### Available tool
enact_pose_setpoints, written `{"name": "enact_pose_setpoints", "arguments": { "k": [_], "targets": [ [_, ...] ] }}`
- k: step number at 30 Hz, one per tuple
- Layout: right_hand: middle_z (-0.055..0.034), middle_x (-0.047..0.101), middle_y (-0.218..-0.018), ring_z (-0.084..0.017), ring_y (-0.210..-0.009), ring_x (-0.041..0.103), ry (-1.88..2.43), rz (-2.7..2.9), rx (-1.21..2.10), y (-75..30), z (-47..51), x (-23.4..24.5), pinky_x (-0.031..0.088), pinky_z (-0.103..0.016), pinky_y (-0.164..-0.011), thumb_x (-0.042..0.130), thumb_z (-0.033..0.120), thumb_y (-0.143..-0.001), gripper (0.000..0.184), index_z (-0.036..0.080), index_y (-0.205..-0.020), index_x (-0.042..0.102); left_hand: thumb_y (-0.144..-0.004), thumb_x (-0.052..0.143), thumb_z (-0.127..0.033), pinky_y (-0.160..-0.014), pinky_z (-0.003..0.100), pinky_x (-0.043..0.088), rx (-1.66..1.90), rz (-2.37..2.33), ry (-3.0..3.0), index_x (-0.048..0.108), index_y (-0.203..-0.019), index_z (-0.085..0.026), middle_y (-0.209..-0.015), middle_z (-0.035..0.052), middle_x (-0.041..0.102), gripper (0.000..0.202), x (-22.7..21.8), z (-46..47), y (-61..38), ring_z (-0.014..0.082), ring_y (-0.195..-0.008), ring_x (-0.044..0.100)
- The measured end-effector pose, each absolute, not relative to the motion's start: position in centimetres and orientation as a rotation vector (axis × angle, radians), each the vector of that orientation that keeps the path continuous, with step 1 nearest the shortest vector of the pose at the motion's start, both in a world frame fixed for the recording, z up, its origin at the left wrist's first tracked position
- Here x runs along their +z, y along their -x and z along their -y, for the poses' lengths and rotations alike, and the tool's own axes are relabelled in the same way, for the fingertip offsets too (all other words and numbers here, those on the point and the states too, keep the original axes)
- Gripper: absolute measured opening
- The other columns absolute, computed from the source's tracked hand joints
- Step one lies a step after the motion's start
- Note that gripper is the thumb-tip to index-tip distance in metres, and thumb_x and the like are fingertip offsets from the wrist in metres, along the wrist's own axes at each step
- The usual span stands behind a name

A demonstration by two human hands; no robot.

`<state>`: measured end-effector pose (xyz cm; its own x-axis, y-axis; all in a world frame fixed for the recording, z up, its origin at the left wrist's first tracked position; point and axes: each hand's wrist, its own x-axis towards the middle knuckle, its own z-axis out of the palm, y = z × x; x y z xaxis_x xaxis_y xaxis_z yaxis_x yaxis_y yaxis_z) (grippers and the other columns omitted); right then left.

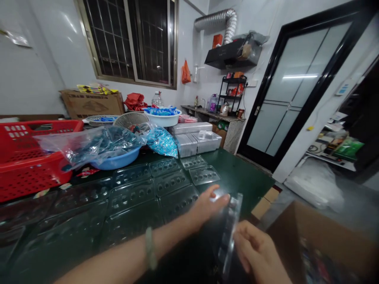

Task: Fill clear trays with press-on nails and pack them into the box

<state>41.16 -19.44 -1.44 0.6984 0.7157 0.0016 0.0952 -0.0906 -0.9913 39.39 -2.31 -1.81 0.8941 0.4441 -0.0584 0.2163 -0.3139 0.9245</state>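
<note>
My right hand [255, 249] pinches the side edge of a clear plastic blister tray [232, 232], which is tilted up on edge and slightly blurred; it may be a small stack. My left hand [207, 206], with a pale green bangle [150, 247] on the wrist, reaches toward the tray's far end. Its fingers are stretched out with the thumb apart, and whether the fingertips touch the tray I cannot tell. Rows of similar clear trays [174, 181] with round hollows lie flat on the dark green table [237, 169], left of and beyond my hands.
At the back are stacked clear plastic boxes [189, 146], a blue patterned bag [162, 141], a blue basin [118, 159] under a plastic bag, and a white basin [162, 119] of blue pieces. Red baskets [35, 165] stand at left. An open cardboard box [325, 225] sits at right.
</note>
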Motion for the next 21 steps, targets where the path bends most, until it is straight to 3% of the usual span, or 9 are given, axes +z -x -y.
{"name": "enact_pose_setpoints", "arguments": {
  "k": [3,6,11,16,21],
  "targets": [
    [0.0069,0.036,-0.045,-0.006,-0.043,0.031,1.494,0.751,0.663,-40.0,16.9,-1.4,0.026,-0.019,-0.044,0.053,0.041,-0.084,0.034,0.017,-0.06,0.046,-0.072,0.061,-0.048,-0.061,0.021,0.043,0.136,-0.356,-1.373,0.038,-0.131,-0.023,-0.106,0.0081,0.056,0.068,-1.8,4.2,-35.7,0.0168,-0.083,0.059],
    [0.0068,0.037,-0.045,-0.005,-0.042,0.032,1.396,0.776,0.704,-38.8,14.9,-1.9,0.026,-0.018,-0.043,0.053,0.038,-0.085,0.034,0.016,-0.059,0.046,-0.07,0.065,-0.047,-0.059,0.021,0.045,0.179,-0.396,-1.154,0.042,-0.127,-0.02,-0.09,0.0059,0.06,0.068,-2.2,4.3,-33.7,0.0149,-0.073,0.06],
    [0.0061,0.045,-0.045,-0.005,-0.034,0.037,1.246,0.716,0.833,-37.4,13.4,-2.3,0.027,-0.017,-0.034,0.058,0.04,-0.081,0.029,0.015,-0.067,0.052,-0.075,0.039,-0.069,-0.038,0.022,0.038,0.01,-0.413,-0.985,0.056,-0.107,-0.013,-0.051,0.0016,0.055,0.066,-2.2,3.5,-32.3,0.0132,-0.038,0.051],
    [0.0041,0.049,-0.045,-0.007,-0.035,0.044,1.224,0.692,0.946,-36.6,12.6,-1.8,0.032,-0.017,-0.035,0.058,0.041,-0.081,0.032,0.014,-0.063,0.052,-0.076,0.03,-0.072,-0.036,0.022,0.039,-0.031,-0.468,-0.912,0.063,-0.091,-0.012,-0.044,0.0035,0.054,0.069,-1.6,3.1,-30.8,0.0155,-0.038,0.053],
    [0.0045,0.047,-0.041,-0.005,-0.033,0.041,1.331,0.781,0.965,-36.1,12.3,-0.9,0.028,-0.014,-0.032,0.053,0.044,-0.084,0.037,0.014,-0.062,0.051,-0.079,0.031,-0.068,-0.04,0.025,0.044,0.045,-0.486,-0.894,0.062,-0.095,-0.012,-0.042,0.0031,0.053,0.066,-0.9,2.7,-29.9,0.0178,-0.041,0.056]
  ]
}}
